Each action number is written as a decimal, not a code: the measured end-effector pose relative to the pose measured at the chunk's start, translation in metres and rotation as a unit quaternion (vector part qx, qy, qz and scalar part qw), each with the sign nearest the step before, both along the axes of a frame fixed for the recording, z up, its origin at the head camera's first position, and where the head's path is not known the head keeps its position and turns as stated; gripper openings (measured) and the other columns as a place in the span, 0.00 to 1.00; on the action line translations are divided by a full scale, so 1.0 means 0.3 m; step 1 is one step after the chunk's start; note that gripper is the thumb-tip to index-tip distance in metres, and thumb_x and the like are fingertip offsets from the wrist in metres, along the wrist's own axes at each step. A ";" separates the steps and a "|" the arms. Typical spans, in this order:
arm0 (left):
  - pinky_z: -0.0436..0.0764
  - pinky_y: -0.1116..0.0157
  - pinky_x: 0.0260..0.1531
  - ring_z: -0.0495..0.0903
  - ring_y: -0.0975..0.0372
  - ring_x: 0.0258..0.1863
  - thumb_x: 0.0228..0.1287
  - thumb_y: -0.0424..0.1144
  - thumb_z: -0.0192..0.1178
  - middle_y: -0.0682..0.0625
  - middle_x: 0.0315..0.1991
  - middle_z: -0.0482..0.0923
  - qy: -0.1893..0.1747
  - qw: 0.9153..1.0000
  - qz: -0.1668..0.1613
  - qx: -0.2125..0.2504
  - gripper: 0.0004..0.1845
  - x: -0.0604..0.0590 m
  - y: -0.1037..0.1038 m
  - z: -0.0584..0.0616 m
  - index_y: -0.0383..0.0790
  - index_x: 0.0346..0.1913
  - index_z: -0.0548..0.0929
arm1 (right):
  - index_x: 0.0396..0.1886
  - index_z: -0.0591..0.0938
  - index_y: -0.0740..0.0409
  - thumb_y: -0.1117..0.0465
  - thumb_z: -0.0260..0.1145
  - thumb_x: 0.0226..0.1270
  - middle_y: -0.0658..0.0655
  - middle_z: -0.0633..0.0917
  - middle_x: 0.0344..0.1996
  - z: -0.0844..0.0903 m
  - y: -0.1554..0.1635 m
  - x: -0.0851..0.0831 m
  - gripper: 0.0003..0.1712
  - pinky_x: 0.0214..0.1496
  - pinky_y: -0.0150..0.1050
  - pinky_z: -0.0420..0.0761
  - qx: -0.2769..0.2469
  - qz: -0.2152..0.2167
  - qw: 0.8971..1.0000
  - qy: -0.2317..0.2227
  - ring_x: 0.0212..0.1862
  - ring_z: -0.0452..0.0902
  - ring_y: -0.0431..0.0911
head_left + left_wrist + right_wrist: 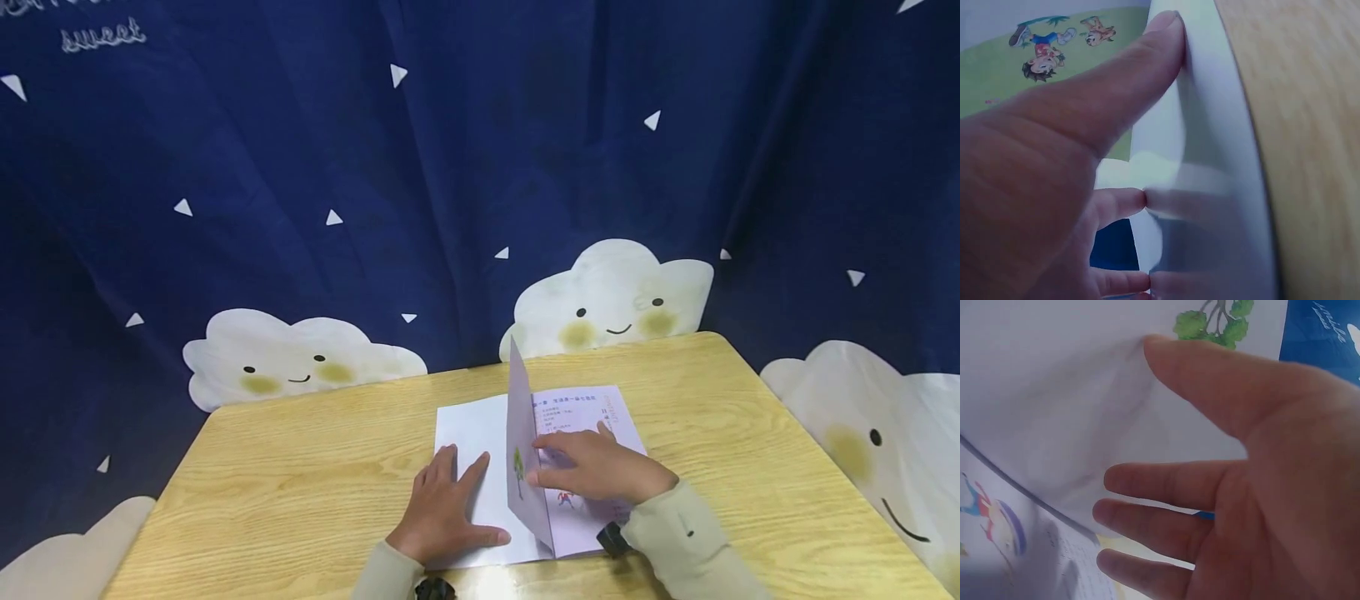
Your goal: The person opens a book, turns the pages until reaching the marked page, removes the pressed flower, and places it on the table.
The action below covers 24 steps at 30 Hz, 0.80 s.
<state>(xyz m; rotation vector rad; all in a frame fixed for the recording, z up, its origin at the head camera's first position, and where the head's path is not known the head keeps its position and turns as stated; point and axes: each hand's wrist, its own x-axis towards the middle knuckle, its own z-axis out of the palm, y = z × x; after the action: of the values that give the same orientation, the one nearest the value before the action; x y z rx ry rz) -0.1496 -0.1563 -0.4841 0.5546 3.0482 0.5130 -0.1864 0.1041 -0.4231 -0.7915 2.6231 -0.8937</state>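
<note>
An open booklet [474,423] lies at the front middle of the table, with one leaf [521,417] standing nearly upright at the fold. My left hand [444,518] rests with spread fingers on the blank white left side; its thumb [1147,56] is out along the glossy sheet. My right hand [600,467] is over the lilac printed page [588,533], fingers fairly straight. In the right wrist view, its thumb tip is right at the standing leaf, close to a green tree picture [1192,325]. A cartoon child picture [1044,53] shows past my left thumb.
The wooden table [300,483] reaches out on both sides of the booklet. Behind it hangs a dark blue curtain [465,167] with white triangles and smiling clouds [300,350]. Dark bands [613,540] sit at both light sleeve cuffs.
</note>
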 end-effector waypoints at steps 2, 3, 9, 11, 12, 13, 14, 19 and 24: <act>0.58 0.40 0.63 0.56 0.39 0.69 0.37 0.76 0.65 0.30 0.68 0.56 -0.001 1.000 0.002 -0.008 0.57 -0.004 -0.004 0.001 0.48 0.71 0.67 | 0.62 0.77 0.56 0.34 0.61 0.63 0.54 0.80 0.58 0.000 -0.009 0.002 0.38 0.63 0.75 0.40 0.003 0.002 1.000 0.001 0.65 0.70 0.53; 0.59 0.41 0.63 0.56 0.39 0.69 0.37 0.76 0.65 0.30 0.68 0.57 -0.001 1.000 0.002 -0.012 0.57 -0.007 -0.007 0.001 0.48 0.71 0.67 | 0.62 0.77 0.55 0.34 0.60 0.63 0.53 0.80 0.59 0.000 -0.013 0.003 0.38 0.63 0.76 0.40 0.005 0.004 1.000 0.002 0.65 0.70 0.53; 0.62 0.39 0.59 0.59 0.40 0.68 0.53 0.70 0.59 0.30 0.67 0.60 -0.011 0.999 -0.030 0.007 0.47 -0.036 -0.047 0.007 0.44 0.70 0.68 | 0.64 0.76 0.54 0.35 0.61 0.63 0.54 0.76 0.63 -0.009 -0.030 0.006 0.38 0.63 0.75 0.40 0.004 0.010 1.000 -0.003 0.68 0.66 0.53; 0.63 0.39 0.59 0.62 0.43 0.67 0.65 0.64 0.52 0.34 0.67 0.63 -0.021 0.998 -0.042 0.042 0.38 -0.052 -0.069 0.012 0.42 0.70 0.67 | 0.65 0.75 0.55 0.36 0.61 0.63 0.56 0.75 0.64 -0.014 -0.035 0.009 0.38 0.63 0.75 0.40 0.005 0.010 1.000 -0.003 0.68 0.65 0.54; 0.63 0.40 0.60 0.63 0.45 0.67 0.70 0.61 0.47 0.37 0.67 0.64 -0.032 0.996 -0.045 0.073 0.34 -0.059 -0.081 0.016 0.42 0.70 0.66 | 0.65 0.75 0.55 0.36 0.62 0.63 0.57 0.74 0.65 -0.018 -0.038 0.011 0.39 0.63 0.75 0.39 0.004 0.009 1.000 -0.005 0.69 0.64 0.55; 0.63 0.41 0.61 0.63 0.47 0.67 0.75 0.57 0.42 0.39 0.67 0.65 -0.043 0.992 -0.050 0.109 0.31 -0.065 -0.092 0.022 0.42 0.71 0.66 | 0.66 0.74 0.55 0.36 0.62 0.63 0.58 0.73 0.66 -0.021 -0.041 0.013 0.39 0.64 0.75 0.39 0.006 0.007 1.000 -0.007 0.69 0.63 0.55; 0.62 0.42 0.63 0.63 0.49 0.67 0.77 0.56 0.37 0.42 0.67 0.65 -0.058 0.986 -0.050 0.145 0.30 -0.069 -0.103 0.026 0.42 0.72 0.64 | 0.66 0.74 0.54 0.35 0.62 0.62 0.58 0.72 0.66 -0.025 -0.043 0.016 0.39 0.64 0.75 0.38 0.008 0.005 1.000 -0.008 0.69 0.63 0.55; 0.57 0.47 0.68 0.59 0.55 0.69 0.78 0.55 0.25 0.46 0.69 0.63 -0.113 0.953 -0.023 0.281 0.32 -0.080 -0.144 0.043 0.41 0.74 0.59 | 0.68 0.72 0.50 0.34 0.62 0.61 0.58 0.68 0.69 -0.047 -0.063 0.025 0.40 0.66 0.72 0.37 0.026 0.001 1.000 -0.014 0.72 0.58 0.57; 0.52 0.51 0.70 0.52 0.57 0.73 0.77 0.57 0.25 0.47 0.74 0.55 -0.093 0.950 0.010 0.299 0.33 -0.087 -0.158 0.046 0.42 0.76 0.53 | 0.68 0.72 0.49 0.33 0.62 0.61 0.60 0.65 0.71 -0.062 -0.088 0.030 0.41 0.66 0.72 0.37 0.032 -0.001 0.999 -0.010 0.72 0.55 0.61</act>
<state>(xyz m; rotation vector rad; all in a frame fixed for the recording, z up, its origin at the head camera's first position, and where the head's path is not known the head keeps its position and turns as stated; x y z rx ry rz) -0.1756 -0.2036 -0.4703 0.4403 2.6857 1.4167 -0.1774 0.0778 -0.4418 -0.7602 2.6224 -0.8083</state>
